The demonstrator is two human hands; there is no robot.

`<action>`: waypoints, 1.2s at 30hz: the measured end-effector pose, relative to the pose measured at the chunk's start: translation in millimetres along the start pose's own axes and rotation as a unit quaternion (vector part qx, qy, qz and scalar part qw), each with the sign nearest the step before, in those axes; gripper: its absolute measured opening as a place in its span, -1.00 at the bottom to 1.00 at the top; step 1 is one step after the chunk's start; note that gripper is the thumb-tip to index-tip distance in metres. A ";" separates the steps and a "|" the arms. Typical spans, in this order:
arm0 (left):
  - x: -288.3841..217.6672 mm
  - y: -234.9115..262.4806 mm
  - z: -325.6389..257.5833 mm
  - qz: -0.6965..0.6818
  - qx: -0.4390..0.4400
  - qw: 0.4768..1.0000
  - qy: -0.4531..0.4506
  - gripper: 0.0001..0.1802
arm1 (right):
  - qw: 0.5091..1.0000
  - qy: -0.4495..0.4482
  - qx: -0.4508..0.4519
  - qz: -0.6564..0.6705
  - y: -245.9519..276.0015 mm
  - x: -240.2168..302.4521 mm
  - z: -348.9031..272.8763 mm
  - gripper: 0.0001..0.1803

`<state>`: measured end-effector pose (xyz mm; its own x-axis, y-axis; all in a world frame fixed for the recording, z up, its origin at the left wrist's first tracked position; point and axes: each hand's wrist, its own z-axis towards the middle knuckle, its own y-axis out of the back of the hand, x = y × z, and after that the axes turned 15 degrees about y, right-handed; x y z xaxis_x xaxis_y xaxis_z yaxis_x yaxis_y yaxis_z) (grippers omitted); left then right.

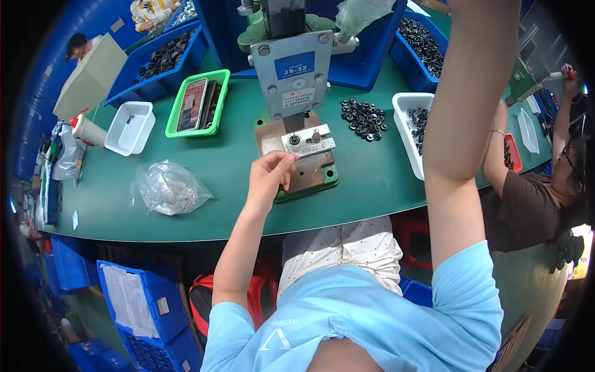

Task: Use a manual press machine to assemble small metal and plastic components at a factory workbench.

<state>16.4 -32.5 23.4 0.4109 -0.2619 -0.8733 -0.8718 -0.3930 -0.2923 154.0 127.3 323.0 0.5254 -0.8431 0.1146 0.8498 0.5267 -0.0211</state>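
My left hand (271, 176) is at the front left edge of a small metal fixture (318, 147), thumb and forefinger pinched together. Whatever they hold, if anything, is too small to make out. A round black part (294, 141) sits in the fixture, under the ram (297, 123) of a green and grey hand press (292, 74). The fixture rests on the press's brownish base plate (308, 177). My right arm (474, 93) is raised past the press's right side and leaves the picture at the top, so its hand is out of sight.
Loose black round parts (364, 119) lie right of the press, by a white tray (403, 102). Leftward are a green basket (224, 77) with a phone (192, 105), a white tray (129, 127) and a plastic bag (170, 189). A co-worker (527, 198) sits at right.
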 end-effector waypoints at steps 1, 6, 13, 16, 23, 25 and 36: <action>2.2 0.7 -1.8 -0.004 -0.019 1.000 -0.023 -0.83 | 1.000 0.003 0.001 0.020 5.5 -5.5 -6.3 -0.54; 0.6 13.4 -7.8 0.006 -0.063 0.995 -0.075 -0.84 | 0.963 -0.246 -0.105 -0.035 31.4 -33.0 -136.5 -0.65; -0.1 8.8 1.8 0.011 -0.085 0.992 -0.090 -0.87 | 0.886 -0.343 0.238 -0.202 -33.0 -27.2 -312.5 -0.82; -0.6 -3.2 12.2 0.022 -0.085 0.991 -0.098 -0.88 | 0.907 -0.340 0.182 -0.171 -26.0 -25.5 -307.7 -0.88; -13.3 -16.6 35.0 0.015 -0.097 0.987 -0.124 -0.91 | 0.810 -0.355 0.055 -0.464 134.5 -23.6 -255.4 -0.81; -16.0 -15.9 36.4 0.010 -0.096 0.986 -0.134 -0.91 | 0.728 -0.183 0.166 -0.640 160.0 -21.8 -250.5 -0.71; -13.0 -17.5 23.4 -0.104 -0.026 0.981 -0.160 -0.55 | 0.786 -0.264 0.353 -0.433 60.0 -85.7 -320.5 -0.74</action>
<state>20.1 -1.6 30.7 0.4662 0.1163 -0.8770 -0.7601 -0.4546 -0.4643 173.6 196.4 -6.4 -0.4859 -0.8547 0.1827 0.5455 -0.1333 0.8275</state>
